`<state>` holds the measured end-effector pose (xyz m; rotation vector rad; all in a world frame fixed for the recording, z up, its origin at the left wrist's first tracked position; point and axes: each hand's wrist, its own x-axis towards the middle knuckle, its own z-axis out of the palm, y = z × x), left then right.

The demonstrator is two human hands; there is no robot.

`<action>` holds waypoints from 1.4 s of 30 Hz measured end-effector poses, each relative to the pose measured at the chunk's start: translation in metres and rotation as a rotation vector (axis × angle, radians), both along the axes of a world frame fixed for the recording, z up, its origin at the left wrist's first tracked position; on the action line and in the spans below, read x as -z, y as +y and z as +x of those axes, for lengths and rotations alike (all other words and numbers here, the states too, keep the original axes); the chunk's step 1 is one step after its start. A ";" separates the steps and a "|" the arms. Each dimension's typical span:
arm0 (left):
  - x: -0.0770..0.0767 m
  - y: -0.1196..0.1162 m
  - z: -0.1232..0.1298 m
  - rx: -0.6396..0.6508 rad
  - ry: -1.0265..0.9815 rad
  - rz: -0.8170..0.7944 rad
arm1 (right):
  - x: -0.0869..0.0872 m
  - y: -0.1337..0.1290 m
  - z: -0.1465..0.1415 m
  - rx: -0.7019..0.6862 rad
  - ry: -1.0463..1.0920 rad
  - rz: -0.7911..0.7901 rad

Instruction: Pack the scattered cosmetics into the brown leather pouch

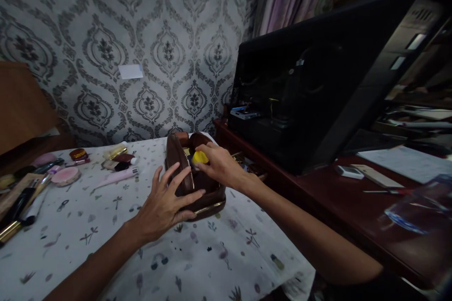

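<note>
A brown zippered bag point(174, 150) stands unzipped on the patterned white cloth point(219, 254), its opening facing up. My left hand point(167, 197) rests with fingers spread against the bag's near left side. Reaching into the opening from the right, my right hand point(219, 164) has its fingers closed on a yellow item point(199, 157). Other contents of the bag are dark and mostly hidden.
Cosmetics lie at the left, among them a pink round compact point(65, 176), a pink tube point(120, 176) and several brushes. A large black computer case point(300, 75) stands on the dark red desk point(353, 211) at the right. A patterned wall rises behind.
</note>
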<state>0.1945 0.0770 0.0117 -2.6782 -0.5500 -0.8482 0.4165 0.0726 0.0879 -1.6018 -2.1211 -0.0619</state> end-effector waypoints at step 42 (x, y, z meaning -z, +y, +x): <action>0.005 0.002 0.000 0.040 -0.022 0.037 | -0.008 0.015 -0.028 -0.149 -0.527 -0.728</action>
